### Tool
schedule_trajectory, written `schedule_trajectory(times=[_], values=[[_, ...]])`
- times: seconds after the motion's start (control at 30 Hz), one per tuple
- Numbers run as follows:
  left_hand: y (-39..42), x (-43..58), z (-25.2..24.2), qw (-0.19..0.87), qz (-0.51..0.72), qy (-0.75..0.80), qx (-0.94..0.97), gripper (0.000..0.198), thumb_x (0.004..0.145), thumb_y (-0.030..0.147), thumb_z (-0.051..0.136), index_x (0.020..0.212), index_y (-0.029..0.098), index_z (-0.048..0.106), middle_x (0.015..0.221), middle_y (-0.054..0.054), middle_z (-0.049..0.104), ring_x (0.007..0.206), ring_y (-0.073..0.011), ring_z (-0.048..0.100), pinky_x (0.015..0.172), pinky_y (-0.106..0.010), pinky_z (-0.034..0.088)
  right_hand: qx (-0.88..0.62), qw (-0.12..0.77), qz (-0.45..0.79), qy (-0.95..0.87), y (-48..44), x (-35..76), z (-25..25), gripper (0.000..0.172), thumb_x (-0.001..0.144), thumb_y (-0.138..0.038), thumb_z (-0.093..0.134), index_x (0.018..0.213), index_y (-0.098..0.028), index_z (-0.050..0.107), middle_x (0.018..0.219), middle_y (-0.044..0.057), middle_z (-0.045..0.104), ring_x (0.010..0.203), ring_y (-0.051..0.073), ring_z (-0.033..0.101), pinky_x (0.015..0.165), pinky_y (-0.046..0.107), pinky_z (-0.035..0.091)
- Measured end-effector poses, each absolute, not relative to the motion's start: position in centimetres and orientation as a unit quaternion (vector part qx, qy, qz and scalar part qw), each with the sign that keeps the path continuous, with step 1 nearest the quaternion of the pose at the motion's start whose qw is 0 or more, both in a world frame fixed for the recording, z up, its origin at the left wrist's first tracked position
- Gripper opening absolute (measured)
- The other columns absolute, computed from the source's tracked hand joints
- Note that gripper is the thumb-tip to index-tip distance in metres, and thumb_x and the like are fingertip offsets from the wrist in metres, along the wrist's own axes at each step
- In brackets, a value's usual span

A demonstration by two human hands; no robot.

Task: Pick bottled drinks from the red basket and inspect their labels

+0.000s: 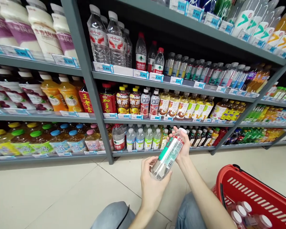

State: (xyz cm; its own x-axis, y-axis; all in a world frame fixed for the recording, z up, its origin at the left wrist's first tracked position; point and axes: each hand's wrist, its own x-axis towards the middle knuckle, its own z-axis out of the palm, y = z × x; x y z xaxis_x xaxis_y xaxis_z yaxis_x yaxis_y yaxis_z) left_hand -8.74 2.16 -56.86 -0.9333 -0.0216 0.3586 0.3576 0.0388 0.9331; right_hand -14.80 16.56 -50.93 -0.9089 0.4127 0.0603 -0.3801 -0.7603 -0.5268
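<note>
A clear drink bottle with a green, white and red label and a white cap is held tilted between my two hands, in front of the lowest shelf. Around its lower end curl the fingers of my left hand. My right hand grips the upper part near the cap. A barcode on the label faces me. The palm side of both hands is partly hidden by the bottle.
A red shopping basket with several white-capped bottles stands at my right. Grey shelves full of drinks stretch across the front. My knees are bent above the tiled floor.
</note>
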Motion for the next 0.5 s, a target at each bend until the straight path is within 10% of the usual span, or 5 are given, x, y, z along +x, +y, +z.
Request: schedule_trajectory(times=[0.3,0.5], values=[[3.0,-8.0,-55.7,-0.074,-0.861,-0.503,-0.023,0.070,0.062,0.037,0.086,0.125,0.026,0.057,0.129,-0.010,0.062,0.111,-0.0276,0.064,0.087,-0.037,0.055,-0.012,0.215,0.942,-0.256,16.5,-15.3,-51.9,0.030,0.068,-0.037,0.075,0.090,-0.018,0.070,0.073,-0.003,0.069,0.061,0.013,0.066,0.063,0.029,0.059],[1.8,-9.4,-54.3,-0.236,-0.905,-0.345,0.086,0.044,0.069,0.025,0.083,0.109,0.016,0.067,0.108,-0.012,0.071,0.087,-0.0232,0.070,0.082,-0.039,0.060,-0.025,0.203,0.948,-0.243,16.8,-16.2,-52.5,0.032,0.068,-0.037,0.076,0.093,-0.018,0.069,0.073,-0.004,0.068,0.062,0.012,0.067,0.066,0.029,0.060]])
